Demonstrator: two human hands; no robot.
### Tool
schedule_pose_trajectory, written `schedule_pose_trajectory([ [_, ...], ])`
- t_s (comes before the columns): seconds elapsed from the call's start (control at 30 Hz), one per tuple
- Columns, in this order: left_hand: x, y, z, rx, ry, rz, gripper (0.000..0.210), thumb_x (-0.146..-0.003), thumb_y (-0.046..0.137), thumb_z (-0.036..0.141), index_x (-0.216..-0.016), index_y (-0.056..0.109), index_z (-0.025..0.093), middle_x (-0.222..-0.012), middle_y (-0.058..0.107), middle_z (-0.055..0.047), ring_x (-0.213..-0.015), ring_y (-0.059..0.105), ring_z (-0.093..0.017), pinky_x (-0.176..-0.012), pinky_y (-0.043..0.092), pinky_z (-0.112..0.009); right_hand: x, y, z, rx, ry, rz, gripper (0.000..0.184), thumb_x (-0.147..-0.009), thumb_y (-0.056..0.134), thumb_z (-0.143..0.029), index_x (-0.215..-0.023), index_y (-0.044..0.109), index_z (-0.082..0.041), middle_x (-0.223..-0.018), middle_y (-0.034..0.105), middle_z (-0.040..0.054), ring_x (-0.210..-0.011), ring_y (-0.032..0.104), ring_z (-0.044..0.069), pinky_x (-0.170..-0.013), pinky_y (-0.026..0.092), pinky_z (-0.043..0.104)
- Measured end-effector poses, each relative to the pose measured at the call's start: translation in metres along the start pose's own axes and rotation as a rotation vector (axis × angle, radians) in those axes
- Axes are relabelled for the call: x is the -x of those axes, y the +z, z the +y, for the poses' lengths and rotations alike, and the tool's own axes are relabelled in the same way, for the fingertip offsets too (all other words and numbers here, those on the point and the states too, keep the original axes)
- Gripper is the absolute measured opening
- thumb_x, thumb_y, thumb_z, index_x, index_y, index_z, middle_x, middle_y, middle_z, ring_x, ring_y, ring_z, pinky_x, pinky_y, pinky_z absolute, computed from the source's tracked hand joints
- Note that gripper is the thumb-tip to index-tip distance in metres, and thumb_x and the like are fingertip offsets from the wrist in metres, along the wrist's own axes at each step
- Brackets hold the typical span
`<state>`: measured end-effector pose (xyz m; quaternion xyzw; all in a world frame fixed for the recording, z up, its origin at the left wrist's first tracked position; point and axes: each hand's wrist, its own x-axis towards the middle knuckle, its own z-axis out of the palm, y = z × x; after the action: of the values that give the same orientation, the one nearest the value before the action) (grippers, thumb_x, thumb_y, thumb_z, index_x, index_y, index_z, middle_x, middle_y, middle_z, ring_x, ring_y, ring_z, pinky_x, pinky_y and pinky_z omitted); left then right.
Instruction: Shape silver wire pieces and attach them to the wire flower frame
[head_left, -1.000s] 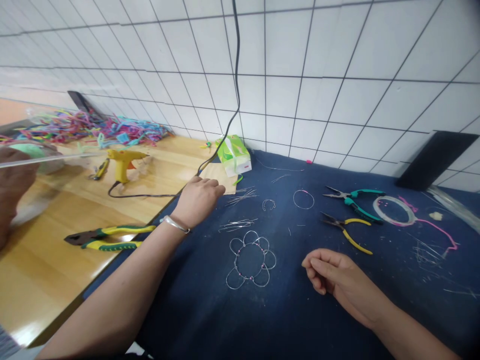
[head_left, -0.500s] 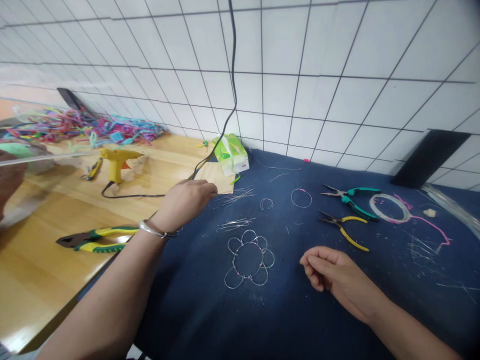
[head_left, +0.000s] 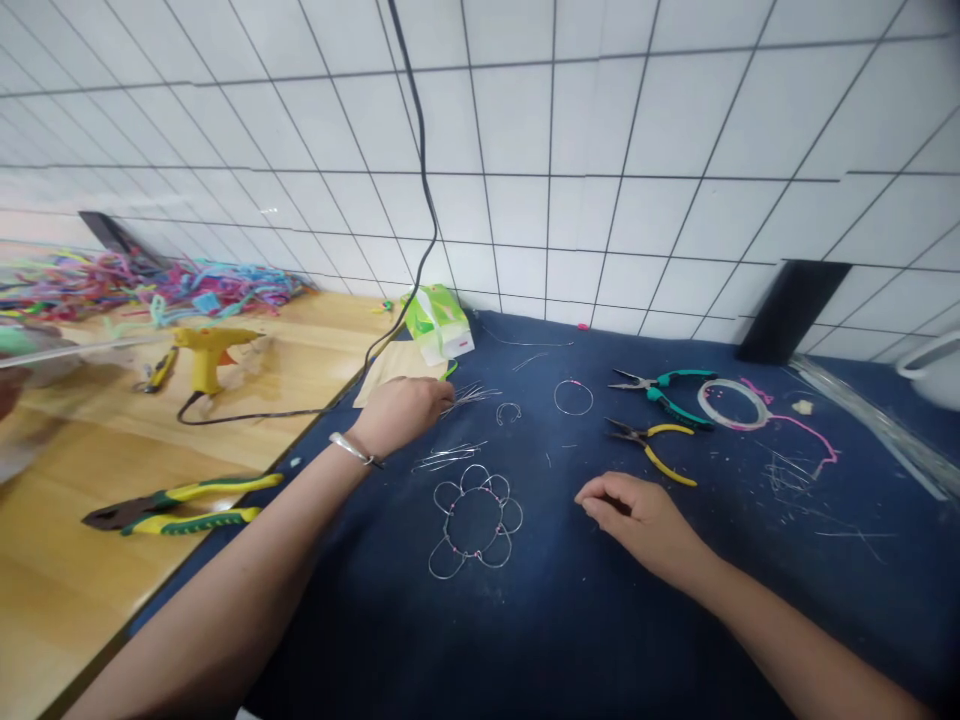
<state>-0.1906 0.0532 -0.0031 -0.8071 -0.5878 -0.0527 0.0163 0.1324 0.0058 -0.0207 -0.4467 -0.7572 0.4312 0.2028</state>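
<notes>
My left hand (head_left: pixel 409 412) reaches over the dark blue cloth, fingers drawn together at the left ends of a loose bundle of thin straight wires (head_left: pixel 476 394). Whether a wire is between the fingertips is hidden. My right hand (head_left: pixel 634 515) hovers above the cloth with curled fingers, thumb close to the forefinger, and nothing visible in it. Between the hands lies a flower-shaped wire piece (head_left: pixel 448 578) with looped petals and small pink beads on its ring. Behind it are a second bundle of wires (head_left: pixel 450 457), a small bent wire piece (head_left: pixel 508 412) and a beaded wire ring (head_left: pixel 574 398).
Teal-handled pliers (head_left: pixel 667 390) and yellow-handled pliers (head_left: pixel 660 450) lie right, near a white ring-shaped coil (head_left: pixel 705 405). A tissue pack (head_left: pixel 439 320) sits behind. At left are larger pliers (head_left: pixel 180 505), a yellow glue gun (head_left: pixel 206 355) and colourful fuzzy stems (head_left: pixel 225 287).
My left hand has moved right from beside the black cord to the wire bundle. My right hand's thumb and forefinger have shifted slightly. The view has turned a little to the right.
</notes>
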Motion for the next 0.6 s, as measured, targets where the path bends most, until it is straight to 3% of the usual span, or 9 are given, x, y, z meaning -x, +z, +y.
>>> schedule_pose_trajectory([
  [0.23,0.0,0.016,-0.02,-0.063,-0.132,0.039,0.023,-0.084,0.041,0.026,-0.081,0.062,0.018,-0.078,0.066,-0.007,-0.072,0.06,-0.021,-0.067,0.041,-0.031,-0.002,0.004,0.006,0.034,-0.034,-0.008,0.015,-0.082,0.049,-0.02,-0.082,0.064,-0.023,-0.081,0.063,-0.0016,-0.078,0.058,0.013,-0.072,0.043,0.026],
  [0.37,-0.001,0.016,-0.023,-0.037,-0.153,0.071,0.02,-0.085,0.042,0.026,-0.084,0.06,0.016,-0.083,0.064,-0.009,-0.078,0.059,-0.022,-0.07,0.041,-0.032,-0.003,0.004,0.007,0.044,-0.042,-0.011,0.014,-0.082,0.049,-0.02,-0.082,0.063,-0.024,-0.082,0.064,-0.0013,-0.079,0.058,0.014,-0.072,0.044,0.027],
  [0.5,0.001,0.004,-0.001,0.059,-0.051,0.071,0.017,-0.087,0.042,0.024,-0.088,0.057,0.017,-0.085,0.063,-0.005,-0.081,0.058,-0.017,-0.073,0.043,-0.027,-0.003,0.003,0.006,0.047,-0.044,0.047,0.014,-0.083,0.049,-0.022,-0.083,0.063,-0.023,-0.078,0.063,-0.0015,-0.072,0.059,0.014,-0.068,0.045,0.027],
  [0.6,0.002,-0.011,0.034,0.252,0.113,0.056,0.016,-0.089,0.041,0.024,-0.088,0.055,0.018,-0.085,0.061,-0.002,-0.078,0.056,-0.013,-0.071,0.044,-0.023,-0.002,0.0,0.007,0.072,-0.076,0.209,0.012,-0.083,0.051,-0.023,-0.087,0.062,-0.023,-0.082,0.063,-0.0009,-0.074,0.059,0.014,-0.069,0.046,0.027],
])
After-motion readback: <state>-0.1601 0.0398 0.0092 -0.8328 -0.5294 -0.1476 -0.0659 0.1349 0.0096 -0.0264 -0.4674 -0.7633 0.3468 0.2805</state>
